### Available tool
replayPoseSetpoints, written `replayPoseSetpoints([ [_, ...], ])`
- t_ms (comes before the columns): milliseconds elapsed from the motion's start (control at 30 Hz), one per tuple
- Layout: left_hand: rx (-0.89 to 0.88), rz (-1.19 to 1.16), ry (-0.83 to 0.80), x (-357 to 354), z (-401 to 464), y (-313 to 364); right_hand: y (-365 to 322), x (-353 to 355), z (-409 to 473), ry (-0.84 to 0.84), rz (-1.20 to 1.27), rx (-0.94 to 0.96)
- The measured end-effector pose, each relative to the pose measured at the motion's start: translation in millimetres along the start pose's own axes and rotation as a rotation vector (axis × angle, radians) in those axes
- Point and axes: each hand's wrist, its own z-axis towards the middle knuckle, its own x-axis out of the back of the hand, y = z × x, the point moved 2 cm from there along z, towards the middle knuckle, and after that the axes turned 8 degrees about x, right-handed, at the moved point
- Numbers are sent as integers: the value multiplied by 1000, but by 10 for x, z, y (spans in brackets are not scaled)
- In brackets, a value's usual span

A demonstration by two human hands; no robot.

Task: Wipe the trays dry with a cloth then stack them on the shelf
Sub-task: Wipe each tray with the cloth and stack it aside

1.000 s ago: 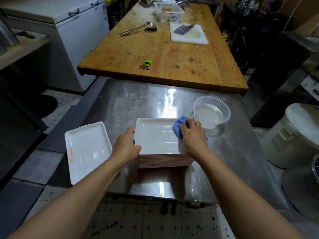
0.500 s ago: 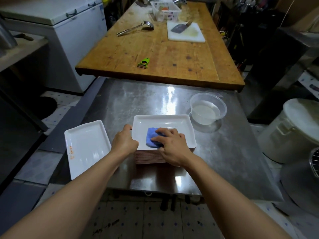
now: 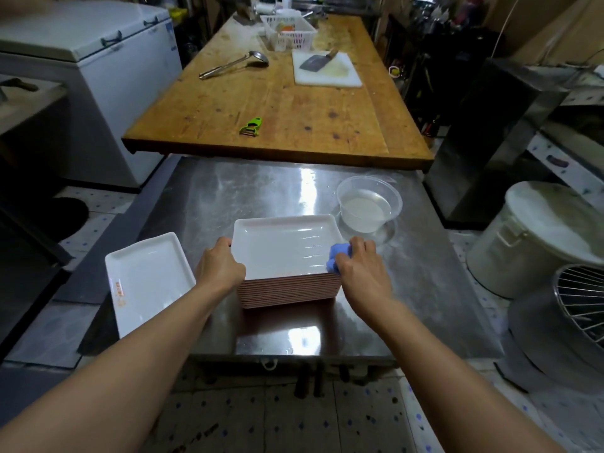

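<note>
A stack of rectangular trays [image 3: 289, 291] with pinkish sides stands on the steel table [image 3: 248, 191]; its top tray [image 3: 281, 246] is white. My left hand [image 3: 220, 266] grips the top tray's left edge. My right hand [image 3: 361, 266] holds a blue cloth [image 3: 336, 256] against the top tray's right edge. A single white tray [image 3: 148, 282] lies apart on the table's left side, overhanging its front-left corner.
A clear plastic bowl of water [image 3: 369, 204] sits just behind and to the right of the stack. A wooden table [image 3: 277, 103] beyond holds a green peeler [image 3: 251, 126], ladle, cutting board and basket. A white bucket [image 3: 536, 237] and wire rack stand to the right.
My right hand has swept the blue cloth from the tray's back right corner to its middle, then out to the right edge. My left hand has kept its hold on the left edge.
</note>
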Motion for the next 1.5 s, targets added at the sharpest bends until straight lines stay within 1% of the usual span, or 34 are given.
replayPoseSetpoints([
  [67,-9,70,51,10,-61,28,58,48,-71,51,114,-86],
  [133,-56,154,151,11,-169,69,150,89,-169,155,297,-175],
  [167,-122,184,207,1,-233,102,202,102,-205,201,385,-223],
  [233,-335,225,278,-60,-351,201,287,121,-238,249,508,-316],
  [300,-532,283,251,-157,-428,313,327,136,-229,271,621,-359],
  [367,-632,386,183,-252,-465,396,340,150,-229,298,738,-385],
  [433,-668,453,175,-314,-473,427,341,139,-254,296,824,-422],
  [500,-670,447,202,-332,-471,429,336,115,-287,289,886,-453],
  [600,-690,445,202,-312,-489,449,328,76,-340,268,950,-495],
  [767,-815,317,274,-129,-640,502,302,102,-384,297,1015,-541],
  [900,-764,278,338,43,-617,594,233,228,-368,336,1086,-554],
  [933,-778,276,355,87,-610,619,212,278,-363,351,1100,-545],
  [1000,-785,205,394,213,-632,675,184,392,-339,407,1100,-524],
  [1067,-711,90,390,361,-648,710,155,534,-306,480,1088,-504],
  [1200,-567,-370,277,682,-678,693,26,876,-201,597,1140,-422],
  [1267,-499,-537,205,852,-729,669,-84,1074,-132,662,1175,-344],
  [1400,-370,-787,24,1077,-866,584,-408,1446,4,784,1152,-158],
  [1500,-336,-871,4,1201,-953,534,-679,1678,100,839,982,-10],
])
